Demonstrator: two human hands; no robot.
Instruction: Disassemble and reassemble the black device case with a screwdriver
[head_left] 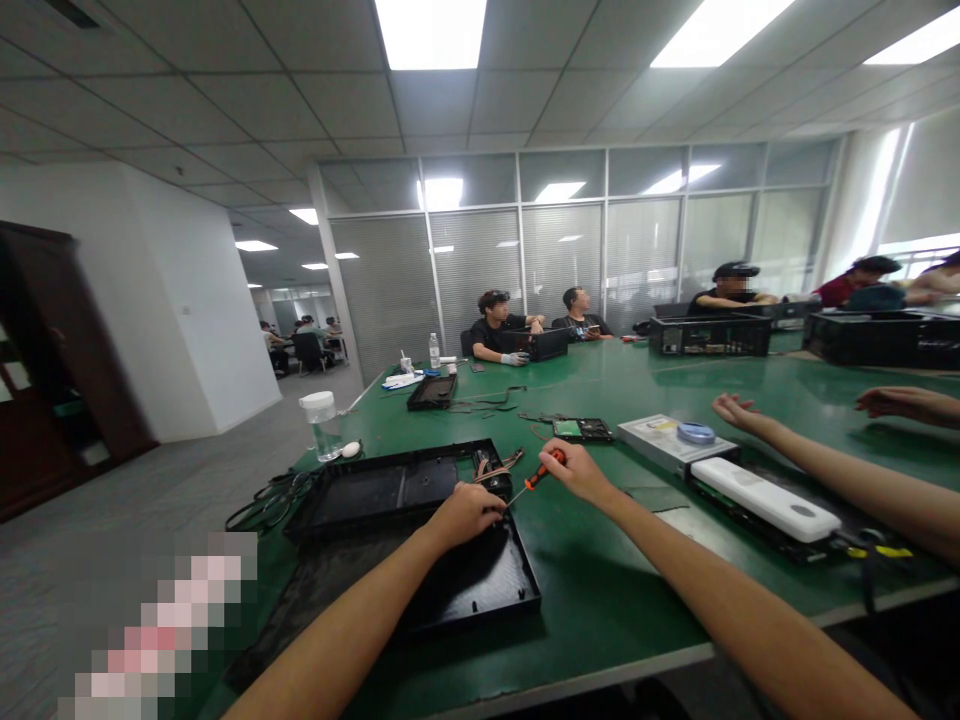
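My right hand (576,470) grips a screwdriver (536,476) with an orange and black handle. Its thin shaft slants down and left to the fingertips of my left hand (469,512). Those fingers are bent together at the inner edge of a black plastic computer panel (491,580); what they pinch there is hidden. Another black panel section (397,485) with raised rims lies just behind. Thin wires (499,465) come out of its right corner, close to the screwdriver tip.
Black cables (274,500) and a lidded clear jar (322,425) are at the left table edge. On the right are a metal drive (664,440), a long white device (765,497) and another person's arms (810,450). A hard drive (581,429) lies ahead. People sit by black computer cases (709,332) across the table.
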